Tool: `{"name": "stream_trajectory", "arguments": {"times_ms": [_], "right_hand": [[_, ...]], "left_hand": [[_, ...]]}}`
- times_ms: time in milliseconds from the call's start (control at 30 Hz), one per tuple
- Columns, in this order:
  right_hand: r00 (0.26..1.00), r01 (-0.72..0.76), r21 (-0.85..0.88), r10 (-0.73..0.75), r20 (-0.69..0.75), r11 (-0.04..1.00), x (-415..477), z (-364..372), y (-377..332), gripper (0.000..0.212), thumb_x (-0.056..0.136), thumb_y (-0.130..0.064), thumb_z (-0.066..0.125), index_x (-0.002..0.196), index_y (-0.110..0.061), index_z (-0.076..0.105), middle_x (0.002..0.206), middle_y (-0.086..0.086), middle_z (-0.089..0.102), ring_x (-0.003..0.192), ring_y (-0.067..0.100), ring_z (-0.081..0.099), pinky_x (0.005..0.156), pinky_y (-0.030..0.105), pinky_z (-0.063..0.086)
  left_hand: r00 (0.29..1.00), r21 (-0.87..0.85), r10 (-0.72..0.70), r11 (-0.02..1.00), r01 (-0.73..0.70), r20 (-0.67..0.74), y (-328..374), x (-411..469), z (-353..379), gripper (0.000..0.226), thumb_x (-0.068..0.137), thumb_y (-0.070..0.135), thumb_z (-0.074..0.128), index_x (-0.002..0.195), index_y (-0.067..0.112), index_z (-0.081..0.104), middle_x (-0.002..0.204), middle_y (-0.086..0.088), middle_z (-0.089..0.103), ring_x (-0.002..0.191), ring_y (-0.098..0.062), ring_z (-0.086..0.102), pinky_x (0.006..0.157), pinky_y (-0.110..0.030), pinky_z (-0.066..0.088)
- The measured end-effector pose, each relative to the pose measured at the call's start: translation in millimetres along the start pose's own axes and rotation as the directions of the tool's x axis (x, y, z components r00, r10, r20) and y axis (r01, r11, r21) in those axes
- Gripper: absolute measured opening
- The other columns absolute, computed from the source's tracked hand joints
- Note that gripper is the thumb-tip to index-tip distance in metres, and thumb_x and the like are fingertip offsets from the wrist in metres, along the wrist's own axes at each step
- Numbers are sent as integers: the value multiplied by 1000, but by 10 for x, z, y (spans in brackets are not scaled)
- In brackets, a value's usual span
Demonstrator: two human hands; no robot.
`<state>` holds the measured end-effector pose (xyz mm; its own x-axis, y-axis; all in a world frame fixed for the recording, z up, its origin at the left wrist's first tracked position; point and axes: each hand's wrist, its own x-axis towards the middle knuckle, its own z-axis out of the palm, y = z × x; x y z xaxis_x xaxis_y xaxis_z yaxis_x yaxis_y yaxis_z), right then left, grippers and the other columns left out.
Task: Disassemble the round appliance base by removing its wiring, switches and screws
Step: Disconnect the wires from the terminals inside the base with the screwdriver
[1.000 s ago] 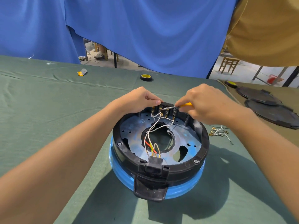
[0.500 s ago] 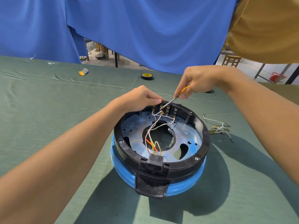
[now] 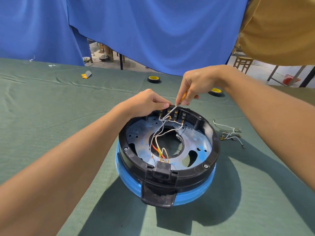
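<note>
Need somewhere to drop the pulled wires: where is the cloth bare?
Bare: the wide cloth left of the base, out to the yellow scrap, and the near right corner. Crowded: loose wires right of the base, two tape rolls behind it.

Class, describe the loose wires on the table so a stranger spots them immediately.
Find the round appliance base in the middle of the green table. On the cloth right of it lies a tangle of loose white wires. Unlike the wires inside the base, these are attached to nothing.
</note>
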<state>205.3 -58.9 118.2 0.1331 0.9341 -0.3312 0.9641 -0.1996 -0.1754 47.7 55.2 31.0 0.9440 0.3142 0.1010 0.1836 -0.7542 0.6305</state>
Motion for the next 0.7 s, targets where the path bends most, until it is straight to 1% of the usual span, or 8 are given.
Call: {"name": "stream_trajectory", "arguments": {"times_ms": [67, 133, 300, 400, 533, 567, 633, 700], "right_hand": [[1000, 2, -17, -2, 10, 1000, 35, 8, -38, 20, 84, -19, 73, 85, -39, 76, 69, -12, 71, 52, 4, 50, 49, 8, 41], [1000, -1, -22, 1, 3, 1000, 15, 16, -37, 21, 83, -20, 73, 84, -41, 75, 67, -13, 70, 51, 4, 50, 50, 10, 42], [995, 8, 77, -1, -96, 997, -282, 137, 54, 19, 83, -20, 74, 87, -38, 75, 63, -12, 67, 50, 4, 49, 51, 13, 43], [962, 3, 157, 40, -270, 988, -506, 293, 88, 14, 87, -23, 70, 92, -34, 75, 66, -10, 68, 52, -1, 52, 52, 11, 42], [829, 24, 264, 129, -545, 964, -672, 671, -23, 16, 96, -28, 55, 104, -24, 68, 79, -7, 66, 73, 6, 59, 69, 23, 45], [824, 54, 315, 136, -550, 948, -697, 765, -87, 17, 97, -29, 52, 104, -23, 66, 83, -7, 65, 78, 4, 59, 72, 22, 46], [843, 102, 396, 132, -521, 913, -707, 903, -211, 16, 98, -30, 51, 104, -21, 63, 92, -2, 67, 89, 12, 61, 81, 29, 47], [846, 134, 407, 109, -522, 904, -674, 976, -320, 15, 97, -29, 53, 103, -20, 63, 90, 1, 66, 84, 15, 60, 77, 30, 47]], "left_hand": [[1000, 0, -1, 1000, 1, -1, -10, 7, 5, 24, 97, 33, 57, 117, 31, 70, 112, -1, 73, 93, -29, 65, 99, -47, 47], [1000, -8, -3, 1000, 3, -8, -23, 16, 12, 25, 97, 34, 57, 118, 32, 70, 113, 1, 73, 95, -29, 66, 99, -47, 48], [1000, -18, 12, 1000, -12, -5, -79, 43, 23, 24, 97, 35, 57, 116, 34, 71, 111, -5, 73, 85, -16, 57, 101, -45, 47], [1000, 19, 14, 1000, -14, 0, -93, 44, 19, 25, 98, 36, 55, 118, 37, 69, 110, -7, 73, 85, -18, 56, 98, -43, 47], [1000, 71, 9, 997, -8, -24, -72, 13, 15, 28, 98, 37, 53, 123, 33, 67, 118, 8, 70, 103, -13, 64, 96, -33, 48], [1000, 85, 10, 996, -8, -30, -63, 4, 18, 28, 99, 37, 53, 123, 33, 67, 119, 8, 70, 104, -11, 63, 94, -29, 48], [998, 118, 10, 993, -3, -56, -45, -6, 22, 29, 98, 38, 54, 123, 34, 67, 117, 6, 71, 104, -12, 62, 90, -27, 47], [994, 139, -3, 990, 18, -108, -27, -24, 32, 28, 96, 42, 57, 120, 35, 68, 112, 2, 72, 101, -16, 63, 90, -35, 51]]}}
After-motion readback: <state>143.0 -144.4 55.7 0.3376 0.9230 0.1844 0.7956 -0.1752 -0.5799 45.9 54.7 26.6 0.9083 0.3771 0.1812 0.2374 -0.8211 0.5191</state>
